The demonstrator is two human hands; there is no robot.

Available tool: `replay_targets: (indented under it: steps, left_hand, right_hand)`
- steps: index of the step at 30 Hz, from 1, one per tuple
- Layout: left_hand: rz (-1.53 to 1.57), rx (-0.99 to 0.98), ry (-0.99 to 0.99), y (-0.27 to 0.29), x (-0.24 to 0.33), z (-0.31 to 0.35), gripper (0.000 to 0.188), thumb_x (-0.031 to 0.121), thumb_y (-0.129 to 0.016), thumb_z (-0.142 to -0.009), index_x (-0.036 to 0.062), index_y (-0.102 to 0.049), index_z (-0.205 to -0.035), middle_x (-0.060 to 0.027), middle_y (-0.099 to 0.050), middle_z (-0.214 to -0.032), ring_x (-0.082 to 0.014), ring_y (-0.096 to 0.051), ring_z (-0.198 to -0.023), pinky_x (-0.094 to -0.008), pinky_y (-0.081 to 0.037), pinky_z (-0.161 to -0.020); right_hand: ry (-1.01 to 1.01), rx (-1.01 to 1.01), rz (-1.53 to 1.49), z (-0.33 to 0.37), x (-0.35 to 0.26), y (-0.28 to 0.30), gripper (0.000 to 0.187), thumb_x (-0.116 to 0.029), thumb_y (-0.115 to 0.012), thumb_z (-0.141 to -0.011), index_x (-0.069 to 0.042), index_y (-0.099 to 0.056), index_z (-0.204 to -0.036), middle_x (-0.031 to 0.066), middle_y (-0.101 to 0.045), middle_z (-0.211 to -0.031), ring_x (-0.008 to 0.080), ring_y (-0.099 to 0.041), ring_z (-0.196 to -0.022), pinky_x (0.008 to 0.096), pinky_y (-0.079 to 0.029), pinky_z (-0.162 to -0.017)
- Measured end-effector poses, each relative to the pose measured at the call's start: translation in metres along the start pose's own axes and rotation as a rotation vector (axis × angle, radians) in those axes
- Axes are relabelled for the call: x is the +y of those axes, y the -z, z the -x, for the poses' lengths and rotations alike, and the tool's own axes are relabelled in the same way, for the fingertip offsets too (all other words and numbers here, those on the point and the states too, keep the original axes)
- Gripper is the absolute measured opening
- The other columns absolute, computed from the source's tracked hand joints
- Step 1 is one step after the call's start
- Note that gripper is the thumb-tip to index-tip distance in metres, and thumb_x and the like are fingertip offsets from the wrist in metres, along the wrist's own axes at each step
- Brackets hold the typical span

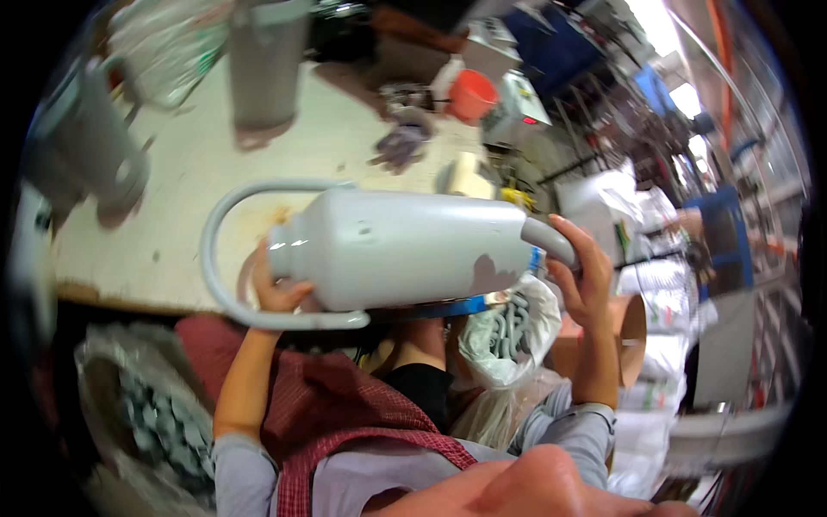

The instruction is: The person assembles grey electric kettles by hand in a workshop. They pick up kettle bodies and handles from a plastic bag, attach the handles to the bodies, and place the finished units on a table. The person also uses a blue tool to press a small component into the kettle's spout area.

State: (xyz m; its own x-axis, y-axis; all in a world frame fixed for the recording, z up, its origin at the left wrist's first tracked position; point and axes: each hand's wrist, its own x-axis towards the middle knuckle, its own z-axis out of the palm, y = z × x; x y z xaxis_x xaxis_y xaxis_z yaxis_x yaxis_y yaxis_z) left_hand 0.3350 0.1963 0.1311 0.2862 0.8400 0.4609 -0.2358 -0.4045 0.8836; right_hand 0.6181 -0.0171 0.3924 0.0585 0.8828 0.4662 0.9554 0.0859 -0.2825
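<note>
A large light-grey plastic vessel (422, 246), jug-like in shape, lies on its side across the middle, above the near edge of the table. It has a stepped neck at its left end. A wide grey hoop (211, 246) curves around that end, and a short bent grey tube (551, 241) sticks out at the right end. My left hand (277, 289) grips the neck, thumb in front and most fingers hidden behind. My right hand (587, 271) is curled about the bent tube, with the fingertips partly out of sight.
Similar grey vessels (265, 65) stand on the pale table (345, 142), near a purple-grey glove (403, 145) and an orange-red cup (472, 95). A white bag (538, 345) of bent grey pieces sits by my lap. Another plastic bag (95, 370) with grey parts is at lower left.
</note>
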Motion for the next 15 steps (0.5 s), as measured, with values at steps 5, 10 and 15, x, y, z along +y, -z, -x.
replay_targets:
  steps: [5,10,15]
  left_hand:
    - [-0.230,-0.152,-0.304,0.006,0.022,-0.025,0.056,0.050,-0.075,-0.072,0.0031,-0.067,-0.101,-0.0119,-0.068,-0.096,-0.0317,-0.062,-0.093,-0.0494,-0.034,-0.097]
    - [-0.332,-0.090,-0.413,0.014,0.028,-0.026,0.059,0.043,-0.081,-0.067,-0.0053,-0.063,-0.096,-0.0152,-0.064,-0.083,-0.0324,-0.061,-0.080,-0.0458,-0.040,-0.089]
    - [-0.348,-0.015,-0.471,0.005,0.025,-0.026,0.059,0.049,-0.082,-0.065,-0.0049,-0.060,-0.077,-0.0147,-0.057,-0.067,-0.0317,-0.057,-0.064,-0.0435,-0.044,-0.081]
  right_hand:
    - [0.220,-0.315,0.013,-0.089,-0.053,-0.060,0.039,-0.010,-0.071,-0.079,-0.007,-0.058,-0.115,0.0129,-0.062,-0.087,0.0315,-0.062,-0.073,0.0364,-0.049,-0.061]
    - [0.237,-0.485,0.087,-0.119,-0.071,-0.095,0.034,-0.024,-0.072,-0.080,-0.010,-0.059,-0.108,0.0100,-0.064,-0.088,0.0315,-0.063,-0.074,0.0379,-0.051,-0.062]
    - [0.185,-0.530,0.113,-0.115,-0.070,-0.095,0.034,-0.021,-0.073,-0.080,-0.008,-0.060,-0.109,0.0113,-0.065,-0.090,0.0317,-0.065,-0.075,0.0371,-0.051,-0.064]
